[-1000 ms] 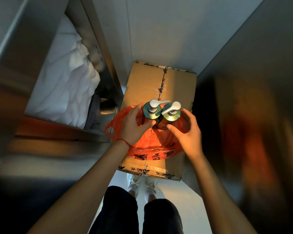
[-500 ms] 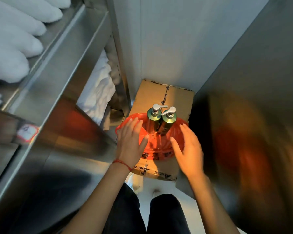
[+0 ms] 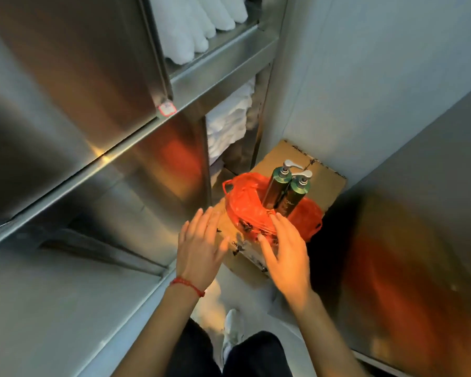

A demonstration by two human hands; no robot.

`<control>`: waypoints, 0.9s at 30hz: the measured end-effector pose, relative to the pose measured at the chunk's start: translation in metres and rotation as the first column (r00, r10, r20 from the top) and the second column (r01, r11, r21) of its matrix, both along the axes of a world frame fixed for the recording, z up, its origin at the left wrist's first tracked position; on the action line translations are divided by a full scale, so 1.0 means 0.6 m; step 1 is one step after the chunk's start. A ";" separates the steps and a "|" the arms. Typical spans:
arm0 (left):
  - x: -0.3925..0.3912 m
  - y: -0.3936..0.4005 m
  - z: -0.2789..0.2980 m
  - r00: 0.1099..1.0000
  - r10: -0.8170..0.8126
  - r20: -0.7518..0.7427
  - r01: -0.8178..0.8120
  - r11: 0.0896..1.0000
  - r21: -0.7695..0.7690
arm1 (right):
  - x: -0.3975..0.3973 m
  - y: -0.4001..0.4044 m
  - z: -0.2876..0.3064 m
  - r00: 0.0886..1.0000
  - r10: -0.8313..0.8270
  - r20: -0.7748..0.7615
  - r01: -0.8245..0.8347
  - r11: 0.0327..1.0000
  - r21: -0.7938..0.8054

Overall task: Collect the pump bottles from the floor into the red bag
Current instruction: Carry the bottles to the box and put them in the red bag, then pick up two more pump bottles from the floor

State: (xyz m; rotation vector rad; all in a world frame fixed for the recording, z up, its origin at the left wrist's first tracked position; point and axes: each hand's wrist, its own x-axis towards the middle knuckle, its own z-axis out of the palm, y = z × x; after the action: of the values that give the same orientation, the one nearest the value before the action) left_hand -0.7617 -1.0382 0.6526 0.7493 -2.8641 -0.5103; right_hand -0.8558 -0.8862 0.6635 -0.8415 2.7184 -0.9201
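Two dark green pump bottles point(image 3: 283, 193) with silver pump heads stand upright side by side inside the red plastic bag point(image 3: 245, 205). The bag rests open on top of a cardboard box point(image 3: 329, 183). My left hand point(image 3: 201, 248) hovers in front of the bag, fingers spread, holding nothing. My right hand point(image 3: 286, 251) is just in front of the bag too, fingers apart, its fingertips close to the bag's near rim; whether they touch it is unclear.
A stainless steel shelf unit point(image 3: 93, 148) fills the left side, with white towels point(image 3: 229, 123) stacked on its shelves. A metal panel point(image 3: 419, 213) closes the right side and a pale wall point(image 3: 351, 77) the back. My shoe point(image 3: 233, 327) stands on the narrow floor below.
Both hands have let go of the bottles and bag and pulled back toward me. The camera has risen and tilted, showing more of the shelves.
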 end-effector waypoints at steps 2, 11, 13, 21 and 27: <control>0.038 -0.002 0.006 0.999 0.051 -0.015 -0.051 0.999 -0.006 | 0.020 -0.004 0.006 0.998 0.054 -0.015 -0.053 0.998 0.017; 0.255 -0.021 0.014 0.951 0.290 -0.103 -0.292 0.957 0.000 | 0.154 -0.059 0.024 0.948 0.314 -0.045 -0.310 0.947 0.083; 0.308 -0.019 0.019 0.934 0.340 -0.113 -0.342 0.939 -0.007 | 0.196 -0.074 0.031 0.922 0.384 -0.045 -0.378 0.921 0.097; 0.495 0.003 0.046 0.788 0.613 0.056 -0.611 0.790 -0.044 | 0.337 -0.150 0.053 0.733 0.679 -0.036 -0.672 0.732 0.110; 0.610 0.060 0.050 0.531 0.845 0.061 -0.844 0.534 -0.055 | 0.433 -0.197 0.061 0.469 0.883 -0.019 -0.877 0.469 0.101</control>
State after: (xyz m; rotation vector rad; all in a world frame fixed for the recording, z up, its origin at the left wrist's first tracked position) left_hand -0.3955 -1.0024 0.6829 2.0117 -2.1101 -0.2836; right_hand -0.5959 -1.0047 0.7000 -1.9926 1.8048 -0.5009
